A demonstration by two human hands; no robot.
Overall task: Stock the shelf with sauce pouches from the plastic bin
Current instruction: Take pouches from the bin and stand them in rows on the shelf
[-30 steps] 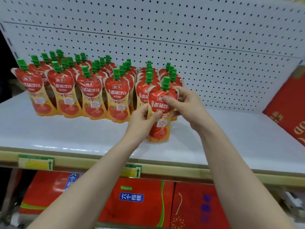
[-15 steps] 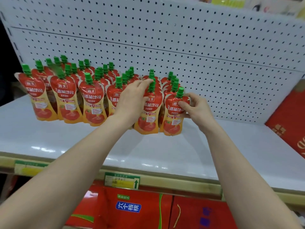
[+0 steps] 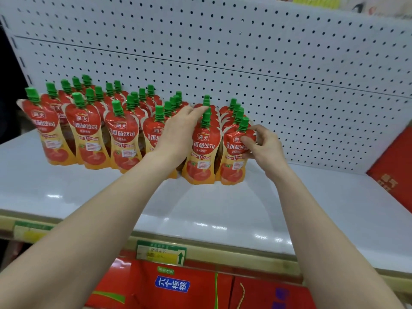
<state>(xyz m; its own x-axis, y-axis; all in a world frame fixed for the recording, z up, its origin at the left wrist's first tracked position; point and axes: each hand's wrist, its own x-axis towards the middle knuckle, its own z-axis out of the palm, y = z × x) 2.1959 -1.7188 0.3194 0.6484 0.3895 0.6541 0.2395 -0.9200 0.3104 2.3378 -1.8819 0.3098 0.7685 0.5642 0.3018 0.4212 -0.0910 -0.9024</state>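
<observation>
White shelf | pouches labelled 海天 番茄沙司 | box 六个核桃

Pouch rows stand on the shelf before the pegboard. My left hand rests between rows; my right hand touches the rightmost front pouch.

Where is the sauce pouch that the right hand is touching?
It stands at the right end of the front row on the white shelf, beside the pouch by the left hand; the right hand touches it.
</observation>
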